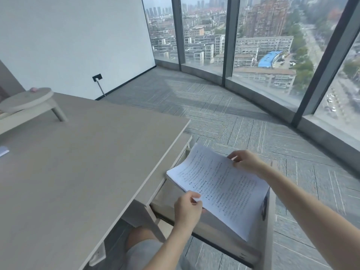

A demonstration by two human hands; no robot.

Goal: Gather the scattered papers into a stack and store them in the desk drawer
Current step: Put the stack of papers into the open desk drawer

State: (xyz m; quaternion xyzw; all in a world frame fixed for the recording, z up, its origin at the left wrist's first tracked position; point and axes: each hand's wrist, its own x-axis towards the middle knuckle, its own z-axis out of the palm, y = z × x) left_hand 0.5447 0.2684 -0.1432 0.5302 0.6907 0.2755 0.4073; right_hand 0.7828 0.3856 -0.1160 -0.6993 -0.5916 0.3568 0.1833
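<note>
A stack of printed white papers (218,188) hangs over the open desk drawer (214,232), which is pulled out from under the desk's right side. My left hand (187,209) pinches the stack's near left edge. My right hand (246,160) grips its far right edge. The stack is tilted, its far corner near the desk edge. Much of the drawer's inside is hidden under the sheets.
The light wood desk (78,162) fills the left. A small round stand (29,100) with a pink object sits at its far left, and a white-blue item (3,151) lies at the left edge. Grey carpet (214,106) and curved floor-to-ceiling windows (263,41) lie beyond.
</note>
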